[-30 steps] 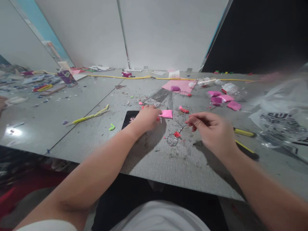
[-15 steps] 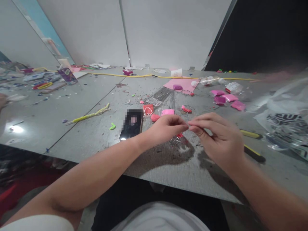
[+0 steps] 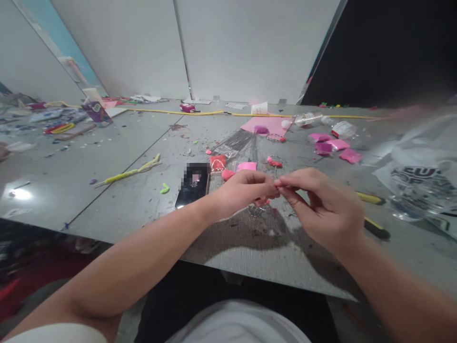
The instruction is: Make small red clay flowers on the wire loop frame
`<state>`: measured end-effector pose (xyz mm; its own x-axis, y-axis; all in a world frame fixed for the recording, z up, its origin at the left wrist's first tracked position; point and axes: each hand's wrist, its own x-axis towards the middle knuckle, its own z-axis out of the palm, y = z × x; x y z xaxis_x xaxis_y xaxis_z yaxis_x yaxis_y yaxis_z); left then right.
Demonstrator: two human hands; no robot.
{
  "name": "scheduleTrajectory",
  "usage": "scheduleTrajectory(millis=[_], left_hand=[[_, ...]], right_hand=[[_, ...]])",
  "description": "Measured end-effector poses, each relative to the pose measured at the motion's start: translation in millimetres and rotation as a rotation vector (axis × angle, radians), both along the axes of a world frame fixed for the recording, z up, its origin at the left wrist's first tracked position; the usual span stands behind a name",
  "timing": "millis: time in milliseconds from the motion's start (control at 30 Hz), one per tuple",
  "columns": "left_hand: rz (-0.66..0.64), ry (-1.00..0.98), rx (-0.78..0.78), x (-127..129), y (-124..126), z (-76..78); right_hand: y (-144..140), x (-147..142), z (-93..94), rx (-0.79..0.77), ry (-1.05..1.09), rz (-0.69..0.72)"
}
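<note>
My left hand [image 3: 241, 191] and my right hand [image 3: 323, 206] meet fingertip to fingertip just above the grey table [image 3: 143, 200]. Both pinch a thin wire; the piece between the fingers is mostly hidden. A small wire loop with a red bit [image 3: 257, 207] lies right under the fingertips. Just beyond my left hand lie a red lump [image 3: 227, 174], a pink packet [image 3: 247, 166] and a red packet [image 3: 217, 163].
A black phone [image 3: 193, 184] lies left of my left hand. Behind are a fan of thin wires [image 3: 242, 140], pink paper [image 3: 272, 125], pink packets [image 3: 332, 145] and a plastic bottle [image 3: 310, 119]. Yellow-and-black tools [image 3: 374, 226] and a plastic bag [image 3: 421, 178] sit right; a yellow pipe cleaner [image 3: 132, 172] lies left.
My left hand left the packets by the phone and came right to meet my right hand. Both now pinch together over the wire loop.
</note>
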<state>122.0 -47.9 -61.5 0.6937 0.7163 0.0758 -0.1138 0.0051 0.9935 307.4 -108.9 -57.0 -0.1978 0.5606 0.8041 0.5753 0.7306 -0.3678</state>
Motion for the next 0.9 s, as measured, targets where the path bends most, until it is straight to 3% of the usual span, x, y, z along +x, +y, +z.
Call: scheduleTrajectory(millis=[400, 700, 900], left_hand=[[0.042, 0.058, 0.114, -4, -2, 3.4], [0.117, 0.018, 0.087, -1, 0, 5.2], [0.010, -0.034, -0.012, -3, 4, 3.5]], right_hand=[[-1, 4, -3.6, -0.108, 0.089, 0.068], [4, 5, 1.2, 0.060, -0.081, -0.063], [9, 7, -0.2, 0.195, -0.138, -0.011]])
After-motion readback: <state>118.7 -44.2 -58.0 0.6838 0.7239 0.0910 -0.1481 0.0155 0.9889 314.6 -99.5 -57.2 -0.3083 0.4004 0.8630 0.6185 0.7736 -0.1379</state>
